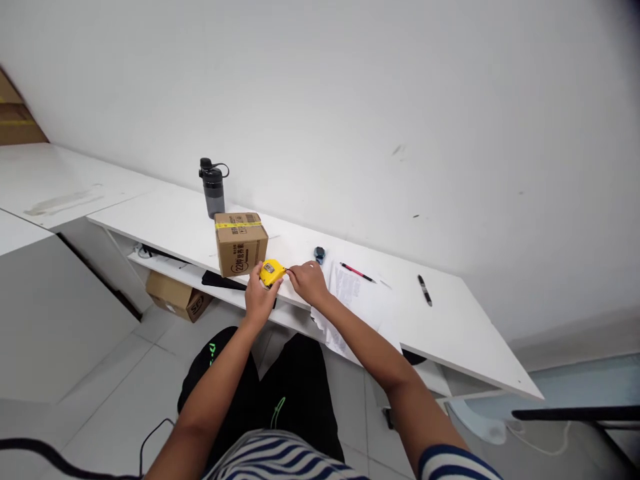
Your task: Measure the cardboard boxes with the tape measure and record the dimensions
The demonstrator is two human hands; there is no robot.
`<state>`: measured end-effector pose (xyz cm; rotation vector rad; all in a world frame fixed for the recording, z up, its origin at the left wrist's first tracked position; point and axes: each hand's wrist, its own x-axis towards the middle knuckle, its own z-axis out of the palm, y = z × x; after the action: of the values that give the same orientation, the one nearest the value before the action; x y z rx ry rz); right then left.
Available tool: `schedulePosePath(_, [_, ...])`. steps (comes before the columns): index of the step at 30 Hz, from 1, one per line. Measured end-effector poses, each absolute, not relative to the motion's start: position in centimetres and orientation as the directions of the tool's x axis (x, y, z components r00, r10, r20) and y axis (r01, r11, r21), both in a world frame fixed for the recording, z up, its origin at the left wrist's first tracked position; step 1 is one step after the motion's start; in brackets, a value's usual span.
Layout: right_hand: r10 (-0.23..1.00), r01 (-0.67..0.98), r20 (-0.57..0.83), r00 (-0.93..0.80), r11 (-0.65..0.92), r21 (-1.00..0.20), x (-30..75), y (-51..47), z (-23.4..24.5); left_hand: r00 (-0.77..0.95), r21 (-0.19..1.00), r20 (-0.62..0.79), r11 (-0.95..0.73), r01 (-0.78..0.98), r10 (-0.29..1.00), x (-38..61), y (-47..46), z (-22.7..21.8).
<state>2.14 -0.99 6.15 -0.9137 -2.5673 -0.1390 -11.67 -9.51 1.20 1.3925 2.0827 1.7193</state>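
Note:
A yellow tape measure [273,272] is held in front of the desk edge by my left hand [259,297], whose fingers wrap round its case. My right hand [309,281] pinches the end of the tape at the right side of the case; only a very short dark bit shows between case and fingers. Just behind my left hand stands a taped cardboard box [241,250] with printed characters. Printed paper sheets [345,293] lie under and to the right of my right wrist, hanging over the front edge. A dark blue watch [319,254] lies behind my right hand.
A dark bottle [214,190] stands by the wall behind the box. On the white desk [400,313] lie a red and black pen [358,272] and a black pen [425,290]. Another cardboard box [175,295] sits on the floor below the shelf.

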Motion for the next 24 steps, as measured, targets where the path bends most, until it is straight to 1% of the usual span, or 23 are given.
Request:
schedulePosePath(2, [0.51,0.595,0.506,-0.696,0.804,0.009,2.1,-1.8,7.0,-0.579,0.812,0.512,-0.136,0.568,0.635,-11.4,-10.3,2.2])
schedulePosePath(4, [0.439,0.567,0.596,-0.673,0.823,0.034,2.0,-2.8,7.9,-0.563,0.776,0.588,-0.207,0.596,0.581,-11.4,-11.0,3.2])
schedulePosePath(7, [0.37,0.521,0.686,-0.627,0.853,0.016,1.8,-4.2,9.2,-0.507,0.682,0.703,-0.269,0.68,0.499,-11.7,-11.7,4.5])
schedulePosePath(10, [0.353,0.494,0.724,-0.593,0.869,-0.02,1.8,-5.3,10.1,-0.439,0.578,0.794,-0.299,0.759,0.42,-11.9,-12.2,5.5])
schedulePosePath(12, [0.348,0.499,0.745,-0.57,0.866,-0.023,1.7,-5.7,10.5,-0.415,0.537,0.826,-0.31,0.785,0.381,-11.9,-12.4,5.8])
schedulePosePath(15, [0.35,0.515,0.759,-0.55,0.857,-0.022,1.8,-6.1,11.1,-0.413,0.528,0.834,-0.315,0.789,0.366,-11.7,-12.7,6.0])
schedulePosePath(17, [0.37,0.515,0.751,-0.546,0.856,-0.047,2.0,-6.4,11.4,-0.408,0.525,0.838,-0.33,0.784,0.364,-11.6,-12.8,6.0])
schedulePosePath(19, [0.414,0.502,0.736,-0.536,0.857,-0.116,2.2,-6.8,11.8,-0.39,0.509,0.849,-0.355,0.784,0.356,-11.8,-12.9,6.0])
schedulePosePath(21, [0.488,0.465,0.714,-0.502,0.849,-0.253,2.5,-7.2,12.3,-0.36,0.48,0.866,-0.369,0.796,0.348,-12.4,-13.1,6.2])
schedulePosePath(22, [0.535,0.42,0.69,-0.488,0.837,-0.351,2.6,-7.4,12.5,-0.337,0.459,0.874,-0.371,0.807,0.35,-12.7,-13.2,6.4])
schedulePosePath(24, [0.627,0.255,0.587,-0.512,0.764,-0.592,2.8,-7.7,12.9,-0.264,0.408,0.888,-0.381,0.83,0.376,-13.4,-13.4,7.0])
